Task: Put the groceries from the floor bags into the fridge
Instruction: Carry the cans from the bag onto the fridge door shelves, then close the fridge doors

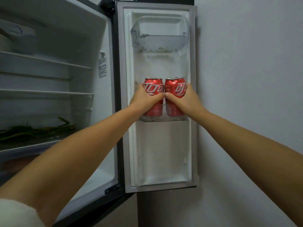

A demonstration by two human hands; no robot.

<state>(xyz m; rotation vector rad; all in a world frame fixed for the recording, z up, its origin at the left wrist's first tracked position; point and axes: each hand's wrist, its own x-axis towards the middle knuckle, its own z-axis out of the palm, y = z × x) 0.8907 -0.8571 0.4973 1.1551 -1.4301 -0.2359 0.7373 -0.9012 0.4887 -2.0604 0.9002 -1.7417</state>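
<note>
Two red soda cans stand upright side by side in the clear middle door shelf (172, 118) of the open fridge door (159, 153). My left hand (144, 99) is wrapped around the left can (153, 86). My right hand (186, 99) grips the right can (175, 86). The two thumbs nearly touch between the cans. The cans' lower ends sit behind the shelf's clear front wall. No floor bags are in view.
A clear upper door bin (161, 41) hangs above the cans. Left of the door, the fridge interior has glass shelves (49, 94), with green leafy vegetables (37, 130) on the lowest one. A white wall (246, 79) borders the door on the right.
</note>
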